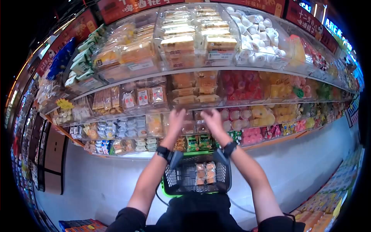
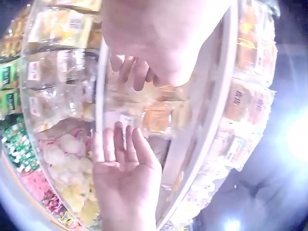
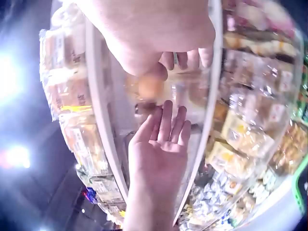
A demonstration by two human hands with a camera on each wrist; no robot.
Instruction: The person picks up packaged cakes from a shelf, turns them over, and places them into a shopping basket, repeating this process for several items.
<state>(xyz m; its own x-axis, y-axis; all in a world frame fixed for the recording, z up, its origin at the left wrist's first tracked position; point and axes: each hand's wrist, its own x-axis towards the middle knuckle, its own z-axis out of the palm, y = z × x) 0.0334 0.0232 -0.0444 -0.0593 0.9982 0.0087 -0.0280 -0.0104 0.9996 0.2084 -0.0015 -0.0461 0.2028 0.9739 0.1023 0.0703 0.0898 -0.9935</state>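
My left hand [image 1: 177, 118] and right hand [image 1: 211, 118] reach forward, side by side, to the shelf bins ahead. Wrapped pastries [image 1: 195, 101] show just beyond the fingertips. The left wrist view has the right hand [image 2: 127, 178] palm up with fingers extended; the left hand above it has loosely bent fingers [image 2: 139, 74]. Between them, a clear-wrapped pastry [image 2: 156, 118] lies in the bin. In the right wrist view the left hand [image 3: 161, 161] shows an open palm, near a blurred orange-brown item [image 3: 151, 87]. No item shows in either hand.
A black basket with a green edge [image 1: 164, 189] stands below the forearms, holding several wrapped pastries [image 1: 205, 173]. Pale shelf edges [image 1: 154, 114] run across in front. Above are clear bins with packaged cakes [image 1: 177, 42] and white cups [image 1: 257, 34]. Pink packs [image 1: 253, 135] sit lower right.
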